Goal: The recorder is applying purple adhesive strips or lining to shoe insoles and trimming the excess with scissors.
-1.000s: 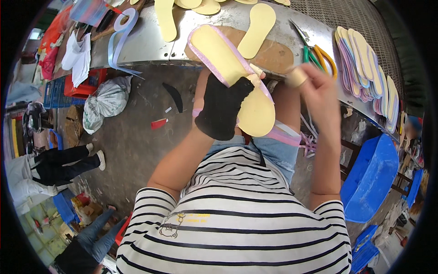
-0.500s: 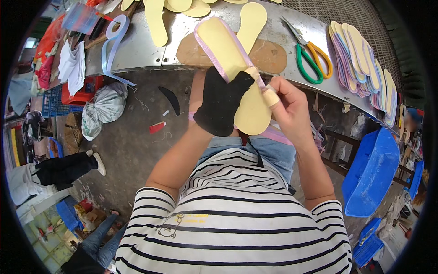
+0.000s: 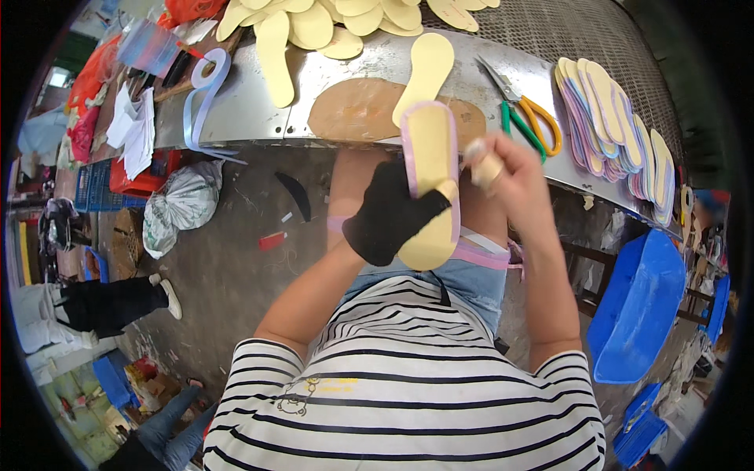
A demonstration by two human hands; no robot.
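Note:
In my black-gloved left hand (image 3: 393,216) is a pale yellow insole (image 3: 430,149) with a pinkish-purple strip along its edge. The glove's fingers wrap its middle, and the insole stands lengthwise above my lap. My right hand (image 3: 512,177), with tan tape on its fingers, is raised just right of the insole's edge. Motion smears those fingers, so whether they hold anything does not show. A plain yellow insole (image 3: 426,74) lies beyond, partly over a brown oval pad (image 3: 353,110). Pink strip (image 3: 479,255) lies across my thighs.
Scissors (image 3: 528,118) with green and orange handles rest on the metal table (image 3: 243,106). Edged insoles (image 3: 601,118) lie stacked at right; plain ones (image 3: 361,20) are heaped at the back. A ribbon roll (image 3: 208,71) is at left. A blue tub (image 3: 640,306) stands right, below the table.
The insole has come nearer to me and turned more upright, with my left hand. My right hand has left its edge and moved a little right.

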